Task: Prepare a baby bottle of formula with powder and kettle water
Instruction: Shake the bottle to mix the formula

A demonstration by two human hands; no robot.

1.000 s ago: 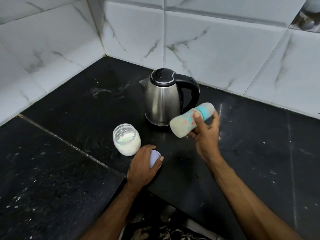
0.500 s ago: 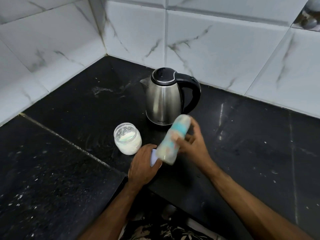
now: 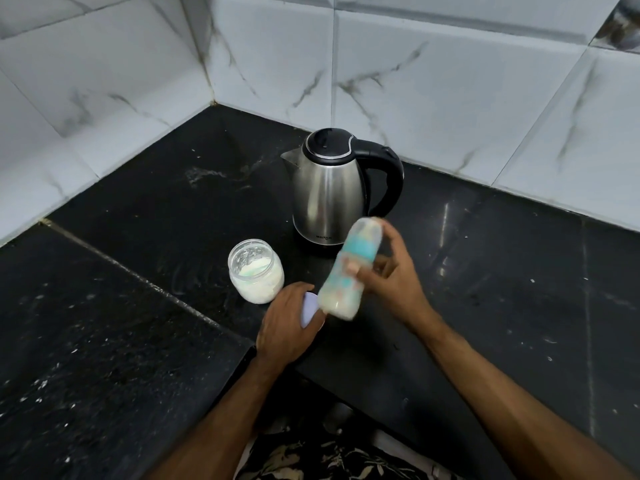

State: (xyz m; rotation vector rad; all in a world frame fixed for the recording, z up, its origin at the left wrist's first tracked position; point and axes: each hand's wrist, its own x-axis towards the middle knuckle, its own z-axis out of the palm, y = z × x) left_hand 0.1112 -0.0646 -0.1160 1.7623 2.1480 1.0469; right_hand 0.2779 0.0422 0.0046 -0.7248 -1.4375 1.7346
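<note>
While our right hand (image 3: 388,282) grips the blurry teal-printed plastic baby bottle (image 3: 346,271) tilted, base near-left, our left hand (image 3: 287,323) seemingly cups a pale round lid (image 3: 309,308).

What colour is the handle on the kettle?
Black. The kettle has a shiny silver body, and its handle is black, clearest in the head view.

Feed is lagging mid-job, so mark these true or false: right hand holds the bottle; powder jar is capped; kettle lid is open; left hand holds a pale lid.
1. The right hand grips the blurred, milky baby bottle. True.
2. The clear glass powder jar is capped. False: its mouth is open.
3. The steel kettle has its black lid up. False: it is shut.
4. The left hand holds a pale lavender lid. True.
</note>
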